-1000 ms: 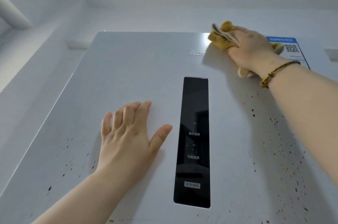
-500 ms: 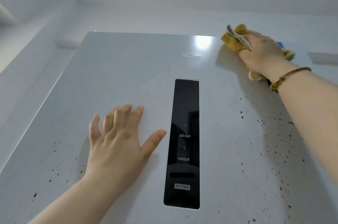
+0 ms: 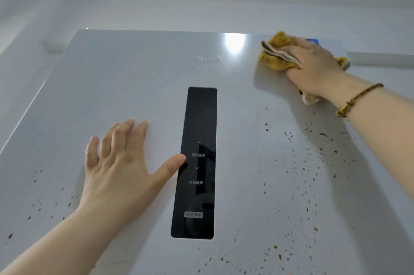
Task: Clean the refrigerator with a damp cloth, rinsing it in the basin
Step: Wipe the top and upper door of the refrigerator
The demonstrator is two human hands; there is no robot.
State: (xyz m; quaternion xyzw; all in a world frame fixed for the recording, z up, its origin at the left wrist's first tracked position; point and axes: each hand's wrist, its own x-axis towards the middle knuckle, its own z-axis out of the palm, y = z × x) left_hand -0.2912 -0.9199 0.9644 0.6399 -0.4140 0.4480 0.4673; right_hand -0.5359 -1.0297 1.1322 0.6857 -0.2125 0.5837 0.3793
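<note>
Yellow cloth (image 3: 275, 61) under right hand (image 3: 318, 68), lengthwise along refrigerator (image 3: 134, 84) top edge.

Under my right hand (image 3: 318, 68) the cloth (image 3: 274, 61) is mustard yellow with a pale cream edge. The refrigerator (image 3: 134, 86) front is pale silver-grey, scattered with dark brown specks (image 3: 298, 162) below my right hand, fewer beside my left hand (image 3: 118, 171). Right of my left thumb I see a glossy black panel (image 3: 197, 162) with faint white symbols. A blue sticker (image 3: 312, 41) peeks beyond my right fingers. The bracelet (image 3: 356, 101) is olive-gold.
</note>
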